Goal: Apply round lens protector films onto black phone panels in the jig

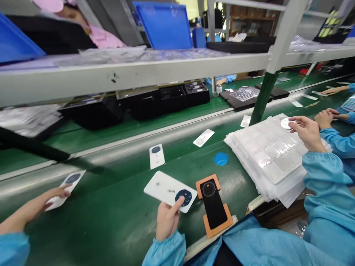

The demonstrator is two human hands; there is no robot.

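Open belt (pixel 111 218) leftward — tray stack (pixel 273 149) blocks right.

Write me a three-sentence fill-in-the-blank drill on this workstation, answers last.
1. The left hand holds a white rectangular panel whose dark blue patch is shaped like a ____.
2. The black phone-shaped piece lies on a flat holder coloured ____.
3. The flat round spot beside the stacked translucent plastic trays is ____.

Missing words: circle; orange; blue.

Wht panel (pixel 162 184) (dk disc (pixel 188 196)) over belt (pixel 111 221), rnd pc (pixel 284 123) over trays (pixel 270 147)
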